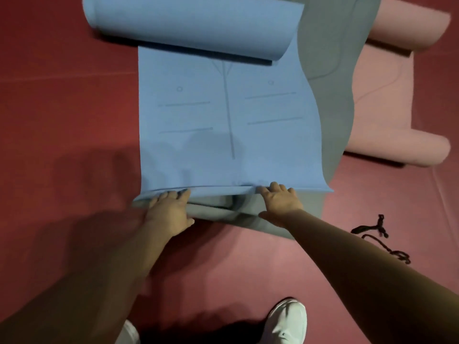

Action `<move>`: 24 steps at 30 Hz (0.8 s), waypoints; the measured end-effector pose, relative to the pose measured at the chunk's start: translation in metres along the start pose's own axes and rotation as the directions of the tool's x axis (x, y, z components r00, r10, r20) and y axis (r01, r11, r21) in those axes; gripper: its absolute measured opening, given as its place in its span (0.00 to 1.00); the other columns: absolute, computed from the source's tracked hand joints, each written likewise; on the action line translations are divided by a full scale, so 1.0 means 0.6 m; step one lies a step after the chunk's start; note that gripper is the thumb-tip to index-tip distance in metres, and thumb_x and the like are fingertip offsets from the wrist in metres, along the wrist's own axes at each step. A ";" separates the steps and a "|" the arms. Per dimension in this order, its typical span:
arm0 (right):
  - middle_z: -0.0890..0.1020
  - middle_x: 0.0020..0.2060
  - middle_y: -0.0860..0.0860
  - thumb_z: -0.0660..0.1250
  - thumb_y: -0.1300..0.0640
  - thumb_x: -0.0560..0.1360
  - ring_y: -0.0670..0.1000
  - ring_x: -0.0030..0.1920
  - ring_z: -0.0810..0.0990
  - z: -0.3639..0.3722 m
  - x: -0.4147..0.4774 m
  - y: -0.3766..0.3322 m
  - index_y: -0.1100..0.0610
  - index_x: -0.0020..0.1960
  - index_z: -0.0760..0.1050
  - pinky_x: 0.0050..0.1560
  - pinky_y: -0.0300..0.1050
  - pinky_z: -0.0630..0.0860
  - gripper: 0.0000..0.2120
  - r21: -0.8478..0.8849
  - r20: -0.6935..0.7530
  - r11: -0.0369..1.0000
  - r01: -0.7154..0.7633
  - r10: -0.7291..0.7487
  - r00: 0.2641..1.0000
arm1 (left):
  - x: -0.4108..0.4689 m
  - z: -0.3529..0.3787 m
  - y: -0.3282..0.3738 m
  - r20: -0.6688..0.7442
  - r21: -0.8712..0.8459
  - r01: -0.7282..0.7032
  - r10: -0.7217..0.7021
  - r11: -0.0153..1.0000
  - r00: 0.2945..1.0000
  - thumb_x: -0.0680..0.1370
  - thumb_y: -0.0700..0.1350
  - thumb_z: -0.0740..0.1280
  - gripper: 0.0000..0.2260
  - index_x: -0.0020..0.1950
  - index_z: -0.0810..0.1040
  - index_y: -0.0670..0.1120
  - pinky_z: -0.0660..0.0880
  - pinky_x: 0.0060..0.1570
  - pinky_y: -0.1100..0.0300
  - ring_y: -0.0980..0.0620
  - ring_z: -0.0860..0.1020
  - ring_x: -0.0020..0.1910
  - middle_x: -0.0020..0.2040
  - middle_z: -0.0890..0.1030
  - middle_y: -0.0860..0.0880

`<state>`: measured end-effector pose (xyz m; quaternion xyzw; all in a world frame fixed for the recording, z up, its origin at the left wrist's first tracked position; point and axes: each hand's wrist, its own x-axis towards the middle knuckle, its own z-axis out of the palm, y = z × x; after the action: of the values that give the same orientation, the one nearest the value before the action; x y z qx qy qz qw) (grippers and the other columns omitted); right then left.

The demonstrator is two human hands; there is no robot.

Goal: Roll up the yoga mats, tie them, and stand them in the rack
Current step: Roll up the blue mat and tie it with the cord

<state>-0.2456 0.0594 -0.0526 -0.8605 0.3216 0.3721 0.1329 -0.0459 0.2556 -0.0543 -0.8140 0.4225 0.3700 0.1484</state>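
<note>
**Spotter:** Where are the hands?

**Operator:** Both are at the near short edge of the blue yoga mat (pixel 223 120). My left hand (pixel 169 212) is at that edge's left part and my right hand (pixel 280 202) at its right part, about level with each other. The fingers of each are stretched forward and fairly flat. The tips touch the lip of the blue mat, which is slightly lifted. I don't see either hand wrapped round anything.

**Spotter:** Which way does the mat run?

**Operator:** Straight away from me. Its long axis points forward, so the edge under my fingertips lies crosswise between the hands. Neither hand is clearly nearer. I judge the roll has to be pushed forward evenly, or it will skew.

**Spotter:** What else is there?

**Operator:** The blue mat's far roll (pixel 188 26) is a loose curl lying skewed. Under the blue mat lies a grey mat (pixel 327 70), showing on its right. Under that is a pink mat (pixel 387 100) with both ends curled. A black cord (pixel 380 240) lies on the red floor (pixel 62 108), right of the blue mat's near edge and apart from it.
</note>
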 end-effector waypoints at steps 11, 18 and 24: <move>0.66 0.63 0.58 0.64 0.57 0.78 0.61 0.60 0.70 0.084 0.039 0.026 0.52 0.72 0.65 0.60 0.53 0.71 0.23 0.244 -0.167 0.965 -0.095 0.138 0.976 | 0.048 0.030 0.013 -0.263 -0.234 -0.047 -0.017 0.971 0.965 0.78 0.50 0.65 0.24 0.73 0.63 0.49 0.73 0.59 0.46 0.37 0.77 0.58 0.65 0.69 0.41; 0.79 0.54 0.55 0.58 0.64 0.78 0.61 0.54 0.78 0.080 0.035 0.051 0.56 0.57 0.77 0.55 0.51 0.69 0.12 0.123 -0.395 0.971 0.206 -0.143 0.907 | 0.022 0.082 0.055 -0.229 -0.076 0.126 -0.140 0.989 0.963 0.79 0.44 0.63 0.10 0.57 0.79 0.44 0.75 0.56 0.47 0.40 0.74 0.54 0.54 0.70 0.41; 0.81 0.38 0.57 0.63 0.70 0.70 0.63 0.38 0.77 0.021 -0.002 0.075 0.59 0.43 0.73 0.44 0.51 0.71 0.08 0.053 -0.629 0.907 0.418 -0.295 0.719 | 0.010 0.057 0.059 -0.435 -0.171 -0.056 -0.024 0.984 0.900 0.78 0.46 0.66 0.08 0.54 0.74 0.43 0.72 0.50 0.48 0.38 0.78 0.50 0.50 0.79 0.42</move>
<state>-0.2828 0.0317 -0.0602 -0.9624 0.2085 0.0102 0.1738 -0.0882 0.2501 -0.0795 -0.8824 0.4167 0.2167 -0.0264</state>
